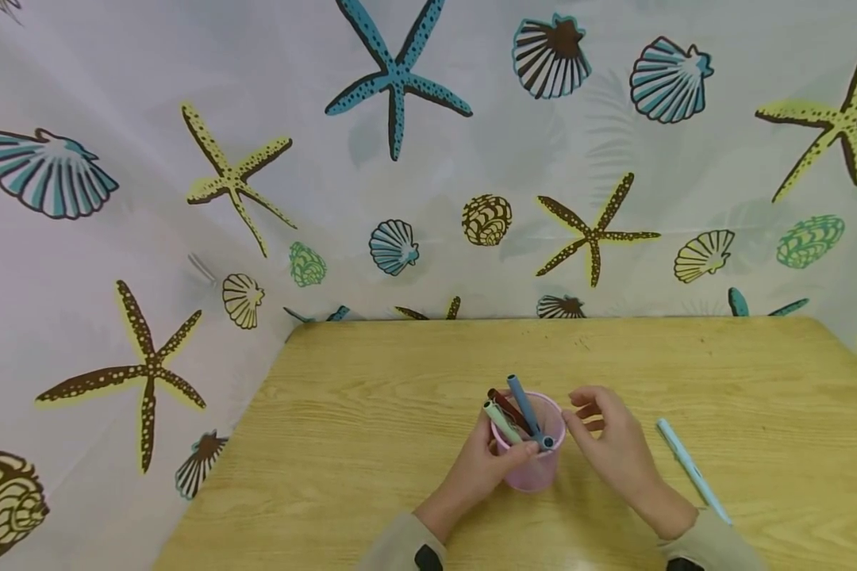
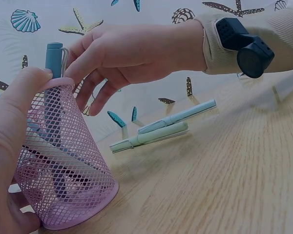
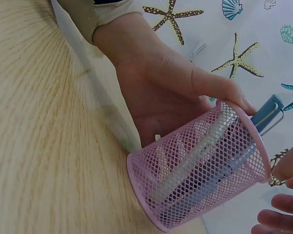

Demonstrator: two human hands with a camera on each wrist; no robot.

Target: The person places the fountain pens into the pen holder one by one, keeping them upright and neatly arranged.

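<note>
- Loading pens [image 1: 524,406] into that pink cup [image 1: 532,476], I'd guess
- Left grip [image 1: 487,460] curls round it; right grip [image 1: 607,436] half-spread (empty, afaict)
- Loose pen [image 1: 693,469] probably needs picking up next

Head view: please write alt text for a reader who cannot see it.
The left hand grips a pink mesh pen cup holding blue, green and dark red pens; the right hand, apparently empty, is beside it. A light blue pen lies to the right on a wood-grain table, before a white cloth printed with starfish and seashells.
</note>
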